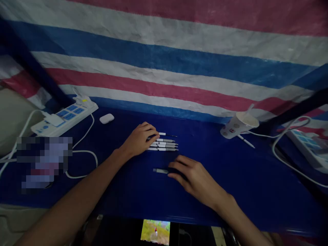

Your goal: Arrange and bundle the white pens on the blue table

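My left hand [142, 138] is closed at the back of a group of pens, with thumb and fingertips around a white pen part [162, 134]. A thin dark refill [173, 136] sticks out to its right. Just in front, several white and grey pens [166, 145] lie side by side, tips pointing right, their left ends partly hidden by that hand. Nearer to me, my right hand [191, 174] pinches a pen piece [160, 171] with a grey-white barrel. Its right end disappears under my fingers.
A white power strip [65, 119] with cables and a white earbud case [107, 118] are at left, by a pixelated patch. At right are a paper cup [238, 124], a white stick-like item [246, 141] and another power strip [311, 147]. A lit screen [155, 232] shows below the table edge.
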`<move>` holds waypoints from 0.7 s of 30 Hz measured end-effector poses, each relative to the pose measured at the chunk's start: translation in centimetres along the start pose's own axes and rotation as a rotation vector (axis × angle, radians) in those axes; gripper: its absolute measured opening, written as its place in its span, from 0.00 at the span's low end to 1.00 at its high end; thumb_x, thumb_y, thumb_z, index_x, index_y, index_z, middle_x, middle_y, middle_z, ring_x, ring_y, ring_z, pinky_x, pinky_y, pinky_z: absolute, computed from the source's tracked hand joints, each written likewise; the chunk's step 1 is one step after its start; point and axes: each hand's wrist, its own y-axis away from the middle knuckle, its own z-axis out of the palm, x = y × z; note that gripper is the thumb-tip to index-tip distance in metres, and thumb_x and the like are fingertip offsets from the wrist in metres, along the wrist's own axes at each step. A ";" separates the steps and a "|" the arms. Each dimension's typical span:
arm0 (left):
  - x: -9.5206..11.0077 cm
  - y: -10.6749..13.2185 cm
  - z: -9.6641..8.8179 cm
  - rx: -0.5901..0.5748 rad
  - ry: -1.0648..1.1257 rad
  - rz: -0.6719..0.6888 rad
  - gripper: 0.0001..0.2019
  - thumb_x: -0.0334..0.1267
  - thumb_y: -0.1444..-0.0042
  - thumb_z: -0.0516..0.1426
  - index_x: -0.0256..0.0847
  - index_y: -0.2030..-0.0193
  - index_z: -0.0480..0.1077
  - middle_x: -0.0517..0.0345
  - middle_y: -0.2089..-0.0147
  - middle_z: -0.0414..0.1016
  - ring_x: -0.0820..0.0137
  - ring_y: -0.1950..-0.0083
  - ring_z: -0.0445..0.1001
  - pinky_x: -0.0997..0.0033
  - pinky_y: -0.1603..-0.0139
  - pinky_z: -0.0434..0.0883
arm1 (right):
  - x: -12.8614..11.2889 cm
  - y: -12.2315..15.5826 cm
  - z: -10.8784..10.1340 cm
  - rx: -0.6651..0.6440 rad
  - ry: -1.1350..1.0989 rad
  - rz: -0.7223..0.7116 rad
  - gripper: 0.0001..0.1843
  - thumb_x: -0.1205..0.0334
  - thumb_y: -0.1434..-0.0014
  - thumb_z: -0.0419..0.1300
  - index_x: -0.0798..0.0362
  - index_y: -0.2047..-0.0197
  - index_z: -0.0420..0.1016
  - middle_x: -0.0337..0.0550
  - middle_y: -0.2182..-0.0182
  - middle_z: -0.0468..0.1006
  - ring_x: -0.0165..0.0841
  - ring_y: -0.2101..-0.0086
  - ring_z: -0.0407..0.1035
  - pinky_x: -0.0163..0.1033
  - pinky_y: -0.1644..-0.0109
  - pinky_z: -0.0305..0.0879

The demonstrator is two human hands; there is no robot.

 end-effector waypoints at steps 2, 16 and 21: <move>-0.2 0.0 0.0 -0.006 0.000 -0.005 0.09 0.38 0.31 0.54 0.43 0.56 0.76 0.55 0.56 0.76 0.64 0.51 0.69 0.59 0.45 0.68 | 0.1 -1.1 0.8 -0.039 0.095 -0.040 0.13 0.56 0.30 0.55 0.50 0.47 0.73 0.45 0.58 0.75 0.37 0.60 0.72 0.44 0.59 0.70; -2.9 0.4 1.3 -0.066 -0.119 -0.294 0.12 0.40 0.31 0.53 0.47 0.48 0.76 0.56 0.50 0.76 0.62 0.49 0.70 0.56 0.45 0.67 | 5.6 -4.5 -2.6 0.364 0.226 -0.013 0.08 0.65 0.32 0.53 0.54 0.55 0.74 0.47 0.62 0.78 0.39 0.61 0.68 0.45 0.56 0.64; -3.3 0.1 1.6 -0.052 -0.049 -0.291 0.10 0.40 0.33 0.54 0.46 0.53 0.78 0.55 0.54 0.77 0.62 0.53 0.72 0.56 0.49 0.68 | 10.2 -4.8 -3.2 0.481 0.263 0.084 0.11 0.62 0.31 0.53 0.53 0.55 0.78 0.49 0.61 0.80 0.41 0.60 0.68 0.47 0.54 0.63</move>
